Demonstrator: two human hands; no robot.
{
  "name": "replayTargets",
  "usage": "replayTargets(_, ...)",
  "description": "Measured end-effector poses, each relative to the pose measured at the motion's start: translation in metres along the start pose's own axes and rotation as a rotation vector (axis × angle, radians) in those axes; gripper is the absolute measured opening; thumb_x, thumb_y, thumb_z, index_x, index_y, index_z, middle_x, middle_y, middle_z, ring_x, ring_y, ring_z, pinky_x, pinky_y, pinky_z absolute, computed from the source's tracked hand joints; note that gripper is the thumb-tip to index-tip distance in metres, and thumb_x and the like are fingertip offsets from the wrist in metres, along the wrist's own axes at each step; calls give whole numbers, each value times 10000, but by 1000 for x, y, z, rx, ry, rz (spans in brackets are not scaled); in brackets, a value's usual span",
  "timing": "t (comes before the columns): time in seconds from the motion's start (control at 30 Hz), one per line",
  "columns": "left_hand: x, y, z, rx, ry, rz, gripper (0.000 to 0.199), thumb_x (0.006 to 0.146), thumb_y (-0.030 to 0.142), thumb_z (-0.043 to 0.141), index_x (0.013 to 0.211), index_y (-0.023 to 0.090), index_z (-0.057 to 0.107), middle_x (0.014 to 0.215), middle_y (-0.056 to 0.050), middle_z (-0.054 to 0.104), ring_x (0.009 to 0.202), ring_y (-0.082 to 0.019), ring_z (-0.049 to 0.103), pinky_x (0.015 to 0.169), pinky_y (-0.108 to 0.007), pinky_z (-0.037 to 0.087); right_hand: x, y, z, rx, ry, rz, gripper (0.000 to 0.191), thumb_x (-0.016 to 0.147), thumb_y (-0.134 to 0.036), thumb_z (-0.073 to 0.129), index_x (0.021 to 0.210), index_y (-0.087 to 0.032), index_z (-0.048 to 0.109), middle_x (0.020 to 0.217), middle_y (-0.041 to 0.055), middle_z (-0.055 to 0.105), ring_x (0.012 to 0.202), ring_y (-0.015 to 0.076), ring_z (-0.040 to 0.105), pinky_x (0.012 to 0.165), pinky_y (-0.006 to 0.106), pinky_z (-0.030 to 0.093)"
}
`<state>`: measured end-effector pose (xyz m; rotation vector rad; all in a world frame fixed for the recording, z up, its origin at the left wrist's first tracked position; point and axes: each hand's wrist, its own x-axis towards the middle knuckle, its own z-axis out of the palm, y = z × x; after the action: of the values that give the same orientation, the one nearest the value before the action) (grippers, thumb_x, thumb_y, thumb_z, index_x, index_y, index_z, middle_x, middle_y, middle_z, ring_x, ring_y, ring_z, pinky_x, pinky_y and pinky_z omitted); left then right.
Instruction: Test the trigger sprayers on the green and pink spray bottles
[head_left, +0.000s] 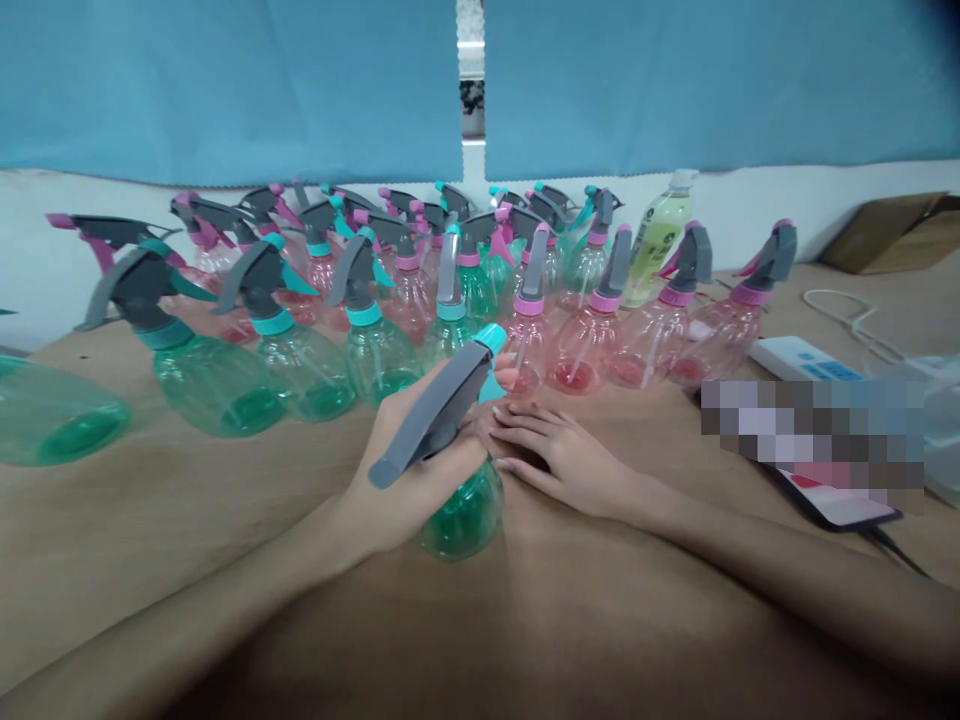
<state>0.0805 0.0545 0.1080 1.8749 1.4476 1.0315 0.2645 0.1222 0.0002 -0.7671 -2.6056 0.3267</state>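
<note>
Left hand [427, 430] curled, right hand [559, 455] (fingers spread) palm down.

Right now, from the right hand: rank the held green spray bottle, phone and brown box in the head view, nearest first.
From the right hand:
1. Green spray bottle: close by on its left, gripped by the left hand.
2. Phone: on the table to the right.
3. Brown box: back right, by the wall.

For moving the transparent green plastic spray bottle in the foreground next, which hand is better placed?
Left, probably: the left hand wraps around the bottle just below its grey sprayer head, while the right hand lies beside it, fingers extended, with no visible grip.
</note>
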Motion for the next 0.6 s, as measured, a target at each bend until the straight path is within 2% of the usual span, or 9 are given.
replayTargets(0.37, -1, 0, 0, -24, 7, 9, 66, 709, 176, 498, 732, 230, 469, 582, 52, 477, 553, -128, 515, 476, -246, 401, 0, 0, 0, 10, 11, 0, 406, 935, -405, 429, 1301, -247, 511, 1337, 50, 546, 1286, 247, 418, 1034, 488, 355)
replayTargets(0.6, -2, 0, 0, -20, 21, -4, 99, 703, 159, 493, 696, 229, 423, 581, 59, 456, 536, -120, 498, 491, -252, 406, 0, 0, 1, 2, 0, 2, 421, 937, -426, 417, 1299, -234, 513, 1339, 43, 544, 1293, 245, 410, 1047, 475, 343)
